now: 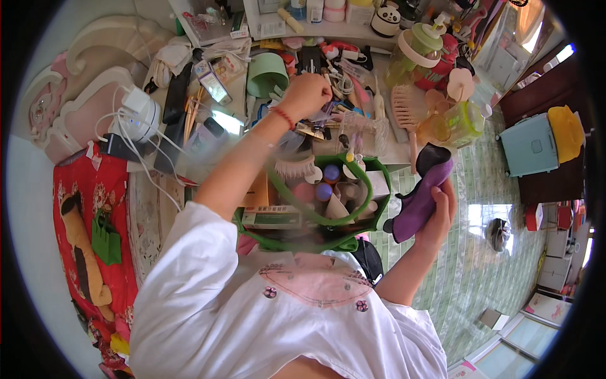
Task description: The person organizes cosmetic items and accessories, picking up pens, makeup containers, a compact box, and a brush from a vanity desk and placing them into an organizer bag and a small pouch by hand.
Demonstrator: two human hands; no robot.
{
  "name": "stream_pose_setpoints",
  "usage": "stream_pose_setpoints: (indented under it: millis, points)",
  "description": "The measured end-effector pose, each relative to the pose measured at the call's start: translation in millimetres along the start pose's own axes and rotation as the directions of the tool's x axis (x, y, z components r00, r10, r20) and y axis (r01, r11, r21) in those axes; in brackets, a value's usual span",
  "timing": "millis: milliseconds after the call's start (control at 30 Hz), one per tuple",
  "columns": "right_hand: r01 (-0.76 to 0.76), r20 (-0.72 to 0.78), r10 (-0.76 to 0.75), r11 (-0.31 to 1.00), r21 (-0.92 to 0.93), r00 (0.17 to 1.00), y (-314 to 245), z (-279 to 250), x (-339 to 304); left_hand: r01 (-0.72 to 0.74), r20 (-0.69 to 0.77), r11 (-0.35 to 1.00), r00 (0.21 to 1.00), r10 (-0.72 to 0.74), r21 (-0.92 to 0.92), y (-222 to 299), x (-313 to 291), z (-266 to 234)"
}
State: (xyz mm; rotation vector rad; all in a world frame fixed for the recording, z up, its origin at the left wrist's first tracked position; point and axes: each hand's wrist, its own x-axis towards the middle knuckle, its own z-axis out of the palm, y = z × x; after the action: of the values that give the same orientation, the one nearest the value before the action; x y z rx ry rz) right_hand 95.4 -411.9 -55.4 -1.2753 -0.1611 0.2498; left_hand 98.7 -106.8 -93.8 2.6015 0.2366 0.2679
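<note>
My left hand (pixel 306 95), its fingers curled, is over the cluttered desktop beside a light green round container (pixel 266 74). What is in its fingers, if anything, is hidden. A red braided cord circles that wrist. Out to the right, my right hand (pixel 440 211) is closed on a purple soft cloth piece with black lining (pixel 416 205), whose exact kind I cannot tell. Between my arms stands a green tote bag (pixel 385 189) with its handle (pixel 322 220) arching across the opening. Bottles, jars and a long box (pixel 273 218) fill it.
Small items crowd the desk, among them a pink comb (pixel 405 104) and a green-lidded jug (pixel 420 50). White cables (pixel 161 148) trail from a charger (pixel 140 110) at the left. A red-covered bed (pixel 82 189) lies left; a light blue suitcase (pixel 530 145) stands right on green tiles.
</note>
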Motion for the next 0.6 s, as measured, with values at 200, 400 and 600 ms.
stream_pose_setpoints:
  millis: [200,400,600]
  points:
    - [0.025,-0.060,-0.026,1.000,-0.014,0.998,5.1,-10.9,-6.6,0.099,0.063,0.903,0.989,-0.137,0.419,17.2,22.7,33.6]
    - [0.039,-0.150,-0.029,0.997,0.062,0.988,9.7,-13.6,-4.6,0.150,0.155,0.968,0.971,-0.182,0.201,21.1,17.5,0.3]
    - [0.054,-0.133,-0.048,0.998,0.037,0.990,18.7,-37.2,2.1,-0.010,-0.153,0.909,0.987,-0.058,-0.416,9.6,-12.3,-95.0]
